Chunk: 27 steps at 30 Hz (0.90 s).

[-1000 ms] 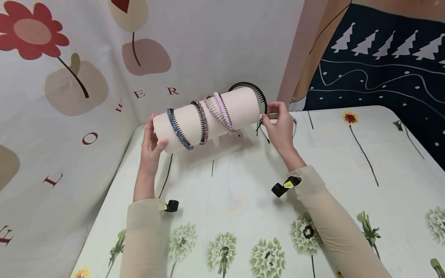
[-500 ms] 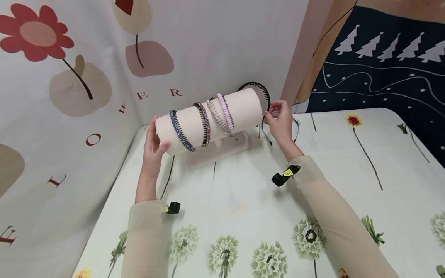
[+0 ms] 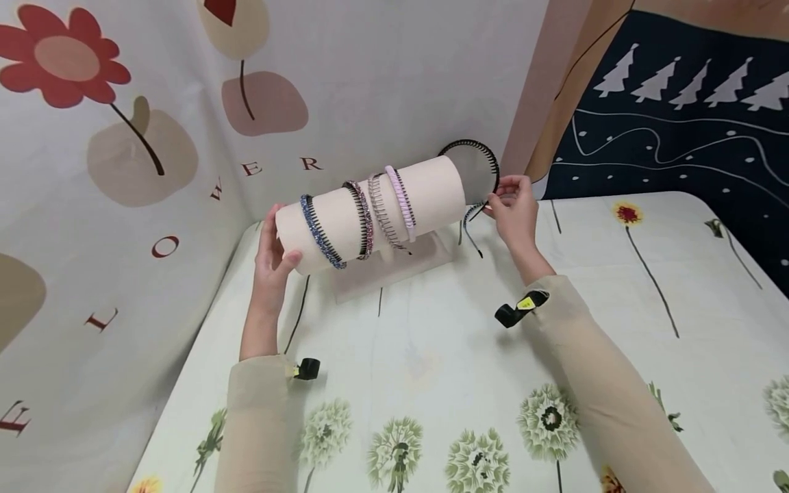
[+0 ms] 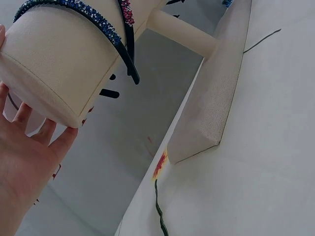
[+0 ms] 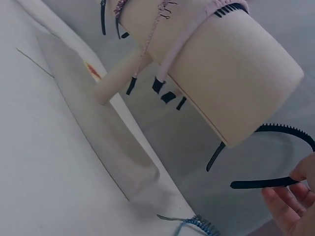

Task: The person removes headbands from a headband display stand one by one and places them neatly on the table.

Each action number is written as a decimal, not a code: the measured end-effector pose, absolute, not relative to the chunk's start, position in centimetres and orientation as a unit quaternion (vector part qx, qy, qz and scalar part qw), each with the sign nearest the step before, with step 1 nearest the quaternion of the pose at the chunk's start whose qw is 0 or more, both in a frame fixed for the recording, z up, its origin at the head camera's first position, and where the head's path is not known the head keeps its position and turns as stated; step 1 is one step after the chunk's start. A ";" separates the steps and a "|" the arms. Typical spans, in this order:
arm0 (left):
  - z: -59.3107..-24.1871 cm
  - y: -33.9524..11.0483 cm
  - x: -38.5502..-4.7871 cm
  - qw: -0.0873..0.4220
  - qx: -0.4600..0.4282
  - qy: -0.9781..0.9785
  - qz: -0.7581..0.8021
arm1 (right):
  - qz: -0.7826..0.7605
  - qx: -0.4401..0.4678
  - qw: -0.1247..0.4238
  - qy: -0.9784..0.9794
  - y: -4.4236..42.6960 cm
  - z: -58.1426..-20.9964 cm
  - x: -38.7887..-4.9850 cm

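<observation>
A cream padded roll (image 3: pixel 431 192) on a stand carries a blue glittery headband (image 3: pixel 320 233), a dark pink one (image 3: pixel 364 219), a thin pale glittery one (image 3: pixel 385 218) and a lilac one (image 3: pixel 402 202). The left hand (image 3: pixel 269 263) grips the roll's left end; in the left wrist view its fingertips press the end's edge. Beyond the roll's right end the right hand (image 3: pixel 516 211) pinches a black toothed headband (image 3: pixel 496 171). In the right wrist view this black headband (image 5: pixel 275 183) hangs off the roll, one tip partly behind the roll's end.
The stand's flat base (image 3: pixel 394 270) rests on the flower-patterned tablecloth (image 3: pixel 431 356). A blue headband (image 3: pixel 471 236) lies on the cloth below the right hand, partly hidden. A printed curtain (image 3: pixel 370 82) hangs close behind the roll, and a dark cloth with white trees (image 3: pixel 678 137) is at the right.
The right hand has moved right, drawing the black headband away from the roll's end. The thin pale headband has shifted and stands straighter beside the lilac one. The left hand keeps its grip.
</observation>
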<state>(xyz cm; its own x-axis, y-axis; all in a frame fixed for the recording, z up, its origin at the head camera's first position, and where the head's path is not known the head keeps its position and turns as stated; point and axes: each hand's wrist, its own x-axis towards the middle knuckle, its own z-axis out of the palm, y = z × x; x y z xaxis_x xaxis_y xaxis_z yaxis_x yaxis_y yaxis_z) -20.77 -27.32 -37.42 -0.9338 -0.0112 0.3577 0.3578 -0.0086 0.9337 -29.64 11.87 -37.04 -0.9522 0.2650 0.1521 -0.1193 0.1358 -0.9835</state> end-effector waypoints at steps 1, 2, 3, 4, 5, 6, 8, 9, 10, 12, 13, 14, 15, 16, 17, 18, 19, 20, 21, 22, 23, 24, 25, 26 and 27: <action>-37.4 -27.3 -20.8 0.132 -0.125 -0.692 -0.699 | 0.658 -0.051 0.148 -0.736 12.1 -37.0 -29.6; -37.4 -27.3 -20.8 0.132 -0.125 -0.692 -0.698 | 0.660 -0.053 0.150 -0.734 12.5 -37.0 -29.6; -37.4 -27.3 -20.8 0.131 -0.124 -0.693 -0.698 | 0.662 -0.055 0.151 -0.732 12.8 -37.0 -29.5; -37.4 -27.3 -20.8 0.131 -0.124 -0.693 -0.698 | 0.665 -0.057 0.152 -0.729 13.1 -36.9 -29.4; -37.4 -27.3 -20.8 0.132 -0.124 -0.693 -0.697 | 0.663 -0.060 0.153 -0.731 13.4 -36.9 -29.3; -37.4 -27.3 -20.7 0.132 -0.123 -0.694 -0.697 | 0.663 -0.062 0.153 -0.730 13.7 -36.9 -29.3; -37.4 -27.3 -20.7 0.132 -0.123 -0.694 -0.697 | 0.664 -0.067 0.154 -0.728 14.3 -36.8 -29.1; -37.4 -27.3 -20.7 0.132 -0.123 -0.694 -0.697 | 0.666 -0.069 0.154 -0.726 14.6 -36.8 -29.1; -37.4 -27.3 -20.7 0.131 -0.124 -0.693 -0.698 | 0.670 -0.072 0.154 -0.722 14.9 -36.8 -29.0; -37.4 -27.3 -20.7 0.131 -0.125 -0.692 -0.699 | 0.681 -0.077 0.155 -0.711 15.5 -36.7 -28.9; -37.4 -27.3 -20.7 0.131 -0.126 -0.691 -0.700 | 0.687 -0.078 0.157 -0.706 15.7 -36.7 -28.9; -37.4 -27.3 -20.6 0.131 -0.126 -0.690 -0.700 | 0.690 -0.079 0.159 -0.702 16.0 -36.6 -28.9; -37.4 -27.3 -20.6 0.131 -0.127 -0.689 -0.701 | 0.693 -0.081 0.161 -0.699 16.3 -36.6 -28.9; -37.4 -27.2 -20.6 0.131 -0.127 -0.689 -0.701 | 0.693 -0.083 0.163 -0.698 16.6 -36.6 -28.8; -37.4 -27.2 -20.6 0.131 -0.128 -0.689 -0.701 | 0.692 -0.085 0.165 -0.698 16.8 -36.5 -28.8; -37.4 -27.2 -20.6 0.131 -0.128 -0.689 -0.701 | 0.688 -0.087 0.167 -0.701 17.1 -36.5 -28.7; -37.4 -27.2 -20.6 0.132 -0.128 -0.690 -0.701 | 0.689 -0.089 0.169 -0.700 17.3 -36.5 -28.7; -37.4 -27.2 -20.6 0.131 -0.127 -0.690 -0.700 | 0.688 -0.091 0.169 -0.700 17.6 -36.5 -28.7; -37.4 -27.2 -20.7 0.132 -0.127 -0.691 -0.700 | 0.689 -0.093 0.169 -0.698 17.8 -36.5 -28.6; -37.4 -27.2 -20.7 0.132 -0.127 -0.691 -0.699 | 0.691 -0.095 0.168 -0.697 18.0 -36.5 -28.6; -37.4 -27.2 -20.7 0.133 -0.127 -0.691 -0.699 | 0.695 -0.095 0.168 -0.693 18.3 -36.6 -28.5; -37.4 -27.2 -20.7 0.133 -0.127 -0.692 -0.699 | 0.699 -0.095 0.167 -0.689 18.5 -36.6 -28.5; -37.4 -27.3 -20.7 0.134 -0.127 -0.692 -0.698 | 0.703 -0.095 0.166 -0.685 18.7 -36.6 -28.4; -37.4 -27.3 -20.7 0.134 -0.128 -0.692 -0.698 | 0.706 -0.095 0.166 -0.682 18.9 -36.6 -28.4; -37.4 -27.3 -20.7 0.135 -0.128 -0.692 -0.698 | 0.709 -0.095 0.166 -0.679 19.0 -36.6 -28.3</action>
<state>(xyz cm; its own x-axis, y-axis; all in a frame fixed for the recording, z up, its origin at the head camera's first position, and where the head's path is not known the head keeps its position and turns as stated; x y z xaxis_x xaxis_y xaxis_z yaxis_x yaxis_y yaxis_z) -20.75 -27.27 -37.41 -0.9307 -0.0105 0.3656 0.3657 -0.0060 0.9307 -28.35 19.02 -36.61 -0.9270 0.3639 0.0911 -0.1064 -0.0223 -0.9941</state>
